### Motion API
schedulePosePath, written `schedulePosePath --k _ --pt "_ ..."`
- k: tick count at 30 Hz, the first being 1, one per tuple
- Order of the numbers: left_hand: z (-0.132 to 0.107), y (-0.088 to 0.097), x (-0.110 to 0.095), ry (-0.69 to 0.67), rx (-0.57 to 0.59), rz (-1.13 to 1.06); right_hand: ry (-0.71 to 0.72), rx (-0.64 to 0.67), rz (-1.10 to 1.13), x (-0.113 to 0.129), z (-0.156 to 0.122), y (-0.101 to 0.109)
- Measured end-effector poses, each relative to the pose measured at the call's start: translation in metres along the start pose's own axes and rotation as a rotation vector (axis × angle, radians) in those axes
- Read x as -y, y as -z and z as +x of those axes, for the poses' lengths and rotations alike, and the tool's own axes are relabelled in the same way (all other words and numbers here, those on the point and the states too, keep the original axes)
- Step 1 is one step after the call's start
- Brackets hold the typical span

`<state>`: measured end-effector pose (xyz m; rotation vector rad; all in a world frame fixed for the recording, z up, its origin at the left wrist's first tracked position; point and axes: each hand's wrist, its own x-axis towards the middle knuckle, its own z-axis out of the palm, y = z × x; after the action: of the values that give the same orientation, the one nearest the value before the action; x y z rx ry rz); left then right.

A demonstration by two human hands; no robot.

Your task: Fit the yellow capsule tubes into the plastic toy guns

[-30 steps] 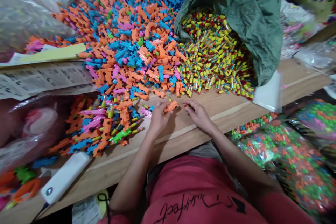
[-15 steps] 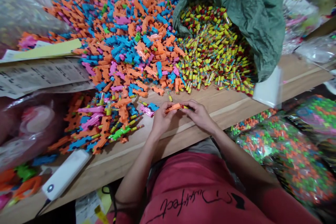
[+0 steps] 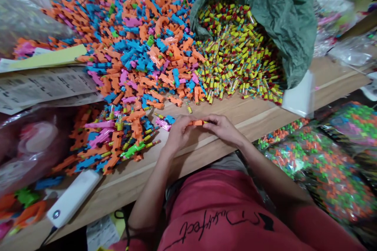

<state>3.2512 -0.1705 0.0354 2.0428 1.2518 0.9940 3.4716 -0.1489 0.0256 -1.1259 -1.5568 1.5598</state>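
The left hand (image 3: 178, 135) and right hand (image 3: 224, 129), forearms angled inward, curl closed, jointly gripping a small orange plastic toy piece (image 3: 196, 122) at their fingertips just above the light wooden table (image 3: 241, 119).

This was a small workshop for packing or assembling toys: a wooden workbench (image 3: 259, 108) ran across the frame, with heaped plastic toy parts (image 3: 141, 55) at upper center, a green sack (image 3: 273, 19) spilling yellow tubes (image 3: 235, 62) at upper right, and full plastic bags (image 3: 321, 172) at lower right
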Motion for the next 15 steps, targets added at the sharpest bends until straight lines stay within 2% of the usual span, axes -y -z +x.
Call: schedulePosePath --k 3,5,9,11,12,15 --pt "-0.002 0.004 -0.001 -0.133 0.039 0.054 -0.066 0.053 0.031 0.001 0.000 0.000" --pt "-0.004 0.004 -0.005 -0.185 0.072 0.114 -0.057 0.063 -0.006 0.001 0.001 -0.001" --pt "-0.011 0.009 -0.012 -0.182 0.131 0.224 0.009 0.105 -0.053 0.002 0.006 -0.011" --pt "-0.016 0.028 -0.012 -0.157 0.111 0.258 0.052 0.157 -0.071 0.004 0.013 -0.016" --pt "-0.020 0.044 -0.012 -0.124 0.077 0.284 0.094 0.171 -0.100 0.004 0.019 -0.017" --pt "-0.035 0.109 -0.011 0.055 -0.092 0.467 0.308 0.125 -0.294 0.003 0.039 -0.015"
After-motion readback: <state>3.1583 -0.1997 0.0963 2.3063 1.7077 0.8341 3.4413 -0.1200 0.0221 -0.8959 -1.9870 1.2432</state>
